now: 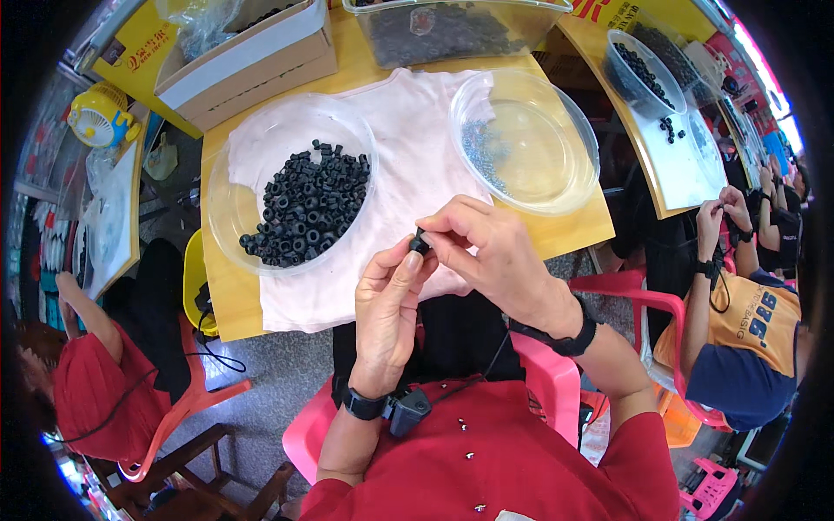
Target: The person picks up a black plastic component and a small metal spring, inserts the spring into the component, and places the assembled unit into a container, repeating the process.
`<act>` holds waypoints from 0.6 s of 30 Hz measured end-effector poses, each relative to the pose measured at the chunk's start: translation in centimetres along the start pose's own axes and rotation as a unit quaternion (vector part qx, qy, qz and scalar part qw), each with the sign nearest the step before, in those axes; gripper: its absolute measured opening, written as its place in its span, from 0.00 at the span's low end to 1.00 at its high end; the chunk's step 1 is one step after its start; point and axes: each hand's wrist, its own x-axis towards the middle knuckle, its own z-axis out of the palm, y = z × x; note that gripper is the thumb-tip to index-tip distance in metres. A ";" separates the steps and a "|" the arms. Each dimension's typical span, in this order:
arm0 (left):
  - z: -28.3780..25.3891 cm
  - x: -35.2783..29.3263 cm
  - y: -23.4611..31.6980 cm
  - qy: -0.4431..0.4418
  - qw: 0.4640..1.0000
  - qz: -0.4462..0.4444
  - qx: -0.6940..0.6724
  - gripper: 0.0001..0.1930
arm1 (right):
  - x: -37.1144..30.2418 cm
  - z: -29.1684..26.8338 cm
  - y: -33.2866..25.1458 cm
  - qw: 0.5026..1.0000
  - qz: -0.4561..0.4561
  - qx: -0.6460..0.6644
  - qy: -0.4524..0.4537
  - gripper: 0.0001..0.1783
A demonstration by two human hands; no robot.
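Note:
Between the fingertips of my left hand is a small black ring-like part, held upright over the cloth's near edge. My right hand comes in from the right, thumb and forefinger pinched together at the top of that part. Whatever tiny piece those fingers may hold is too small to make out. To the left, a round clear tub holds a heap of similar black parts. A second clear tub, at the right, has small bluish, thin pieces gathered along its left side.
A pale pink cloth covers much of the wooden table. Behind it stand a cardboard box and a clear bin of dark parts. People work at tables on both sides. A yellow fan is at far left.

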 end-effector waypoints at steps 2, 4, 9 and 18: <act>0.1 0.0 0.0 -0.011 1.000 0.011 0.023 0.10 | 0.2 -0.4 0.0 1.000 0.011 0.006 -0.012 0.06; 0.1 0.0 -0.1 -0.011 0.999 0.012 0.027 0.11 | 0.4 -0.6 0.0 0.999 0.021 0.014 -0.025 0.05; 0.5 0.0 0.0 -0.020 0.999 0.013 0.033 0.12 | 1.0 -1.4 0.0 0.998 0.045 0.038 0.001 0.05; 0.2 0.1 -0.4 -0.025 0.999 0.028 0.030 0.12 | 0.3 -1.3 0.1 0.996 0.050 0.029 -0.061 0.06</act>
